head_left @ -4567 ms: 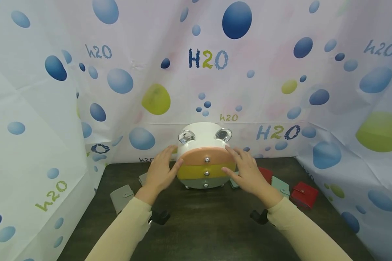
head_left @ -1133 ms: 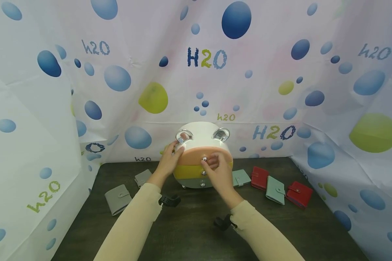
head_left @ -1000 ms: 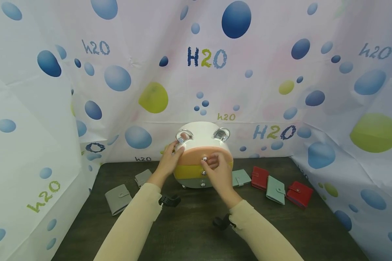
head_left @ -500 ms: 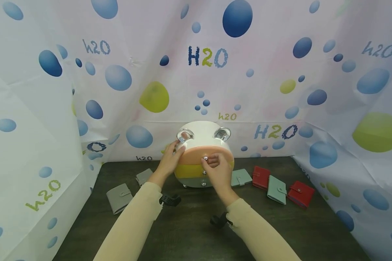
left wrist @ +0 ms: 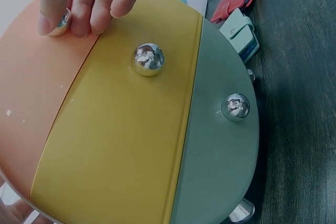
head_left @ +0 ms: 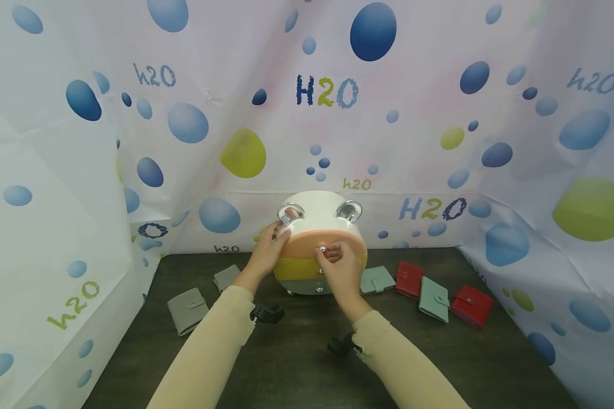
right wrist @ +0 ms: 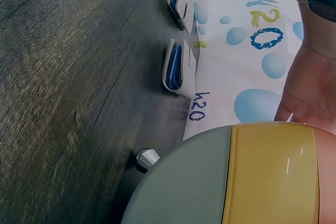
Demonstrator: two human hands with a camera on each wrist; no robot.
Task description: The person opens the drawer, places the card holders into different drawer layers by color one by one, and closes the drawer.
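Observation:
A small rounded drawer cabinet with a white top and two silver ear-like rings stands at the back of the table. Its front has an orange drawer, a yellow drawer and a grey-green drawer, each with a round silver knob. With thumb and fingers, my right hand pinches the orange drawer's knob. My left hand rests against the cabinet's left side, thumb by the front edge; its other fingers are partly hidden. All drawers look flush in the left wrist view.
Two grey card wallets lie left of the cabinet. To its right lie a mint wallet, a red wallet, another mint wallet and another red one. A patterned cloth hangs behind the dark table.
Several seconds ago both hands were spread at the cabinet's sides. Since then my right hand has taken the top knob. Over the last second the hands have barely moved.

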